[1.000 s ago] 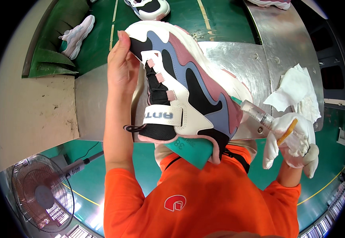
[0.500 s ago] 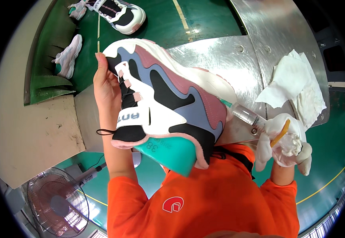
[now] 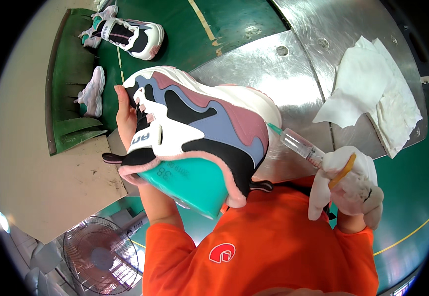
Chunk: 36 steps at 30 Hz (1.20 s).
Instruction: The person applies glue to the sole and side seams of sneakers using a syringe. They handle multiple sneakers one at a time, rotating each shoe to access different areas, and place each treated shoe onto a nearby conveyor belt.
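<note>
A chunky sneaker in white, black, blue-grey and dusty pink is held up in front of me, sole edge away from me. A teal shoe last fills its opening. My left hand grips it by the toe end, the thumb showing and the other fingers mostly hidden behind it. My right hand, in a white glove with a yellow band, is closed on a clear syringe. The syringe's green tip meets the heel area where upper and sole join.
White cloths lie on the metal table at the right. Another sneaker and a pale pink shoe sit on the green surface at far left. A tan board stands at left, with a fan below.
My view has shifted, so the shoes on the green surface appear lower. The sneaker has tilted a little, its last and opening turning more toward me. The syringe tip stays at the heel.
</note>
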{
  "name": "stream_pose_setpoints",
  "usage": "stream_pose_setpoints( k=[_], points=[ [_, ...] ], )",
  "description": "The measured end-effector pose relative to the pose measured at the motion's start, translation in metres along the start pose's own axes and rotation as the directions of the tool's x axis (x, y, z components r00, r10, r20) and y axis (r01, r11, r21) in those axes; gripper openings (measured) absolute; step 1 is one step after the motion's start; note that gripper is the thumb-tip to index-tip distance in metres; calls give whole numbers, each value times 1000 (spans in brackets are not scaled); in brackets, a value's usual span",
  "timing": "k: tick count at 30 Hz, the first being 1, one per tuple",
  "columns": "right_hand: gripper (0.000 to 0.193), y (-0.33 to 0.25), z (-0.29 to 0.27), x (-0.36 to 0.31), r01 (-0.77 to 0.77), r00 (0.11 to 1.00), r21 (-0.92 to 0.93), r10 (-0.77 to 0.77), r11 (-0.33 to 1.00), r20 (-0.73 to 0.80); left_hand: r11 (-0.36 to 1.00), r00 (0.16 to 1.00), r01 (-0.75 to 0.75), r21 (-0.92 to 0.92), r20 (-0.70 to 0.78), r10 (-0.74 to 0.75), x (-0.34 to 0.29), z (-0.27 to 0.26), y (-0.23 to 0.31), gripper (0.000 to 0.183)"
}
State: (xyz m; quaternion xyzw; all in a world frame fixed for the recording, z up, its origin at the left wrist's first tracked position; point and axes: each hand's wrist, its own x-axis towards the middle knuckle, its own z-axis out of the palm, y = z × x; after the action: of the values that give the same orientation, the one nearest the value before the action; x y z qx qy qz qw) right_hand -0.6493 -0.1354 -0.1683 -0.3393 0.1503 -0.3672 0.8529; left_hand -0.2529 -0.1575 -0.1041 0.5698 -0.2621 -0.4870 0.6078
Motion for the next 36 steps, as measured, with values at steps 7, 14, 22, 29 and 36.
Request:
stream_pose_setpoints(
  k=[7, 14, 22, 29, 36],
  points=[
    [66, 21, -6, 14, 99, 979, 443, -168, 891, 119, 981, 969, 42, 189, -247, 6, 4, -5, -1, 45],
    [31, 44, -20, 17, 233, 893, 523, -393, 820, 220, 676, 829, -551, 490, 230, 509, 29, -96, -3, 32],
    [33, 58, -13, 23, 334, 847, 486, -483, 808, 221, 911, 968, 27, 412, -237, 78, -80, -79, -15, 29],
    [36, 66, -6, 22, 385, 834, 452, -513, 805, 203, 932, 926, 251, 263, -345, -152, -154, -42, -33, 29],
    [39, 82, 3, 26, 582, 706, 417, -688, 698, 166, 928, 929, 265, 261, -327, -174, -168, -26, -38, 36]
  ],
)
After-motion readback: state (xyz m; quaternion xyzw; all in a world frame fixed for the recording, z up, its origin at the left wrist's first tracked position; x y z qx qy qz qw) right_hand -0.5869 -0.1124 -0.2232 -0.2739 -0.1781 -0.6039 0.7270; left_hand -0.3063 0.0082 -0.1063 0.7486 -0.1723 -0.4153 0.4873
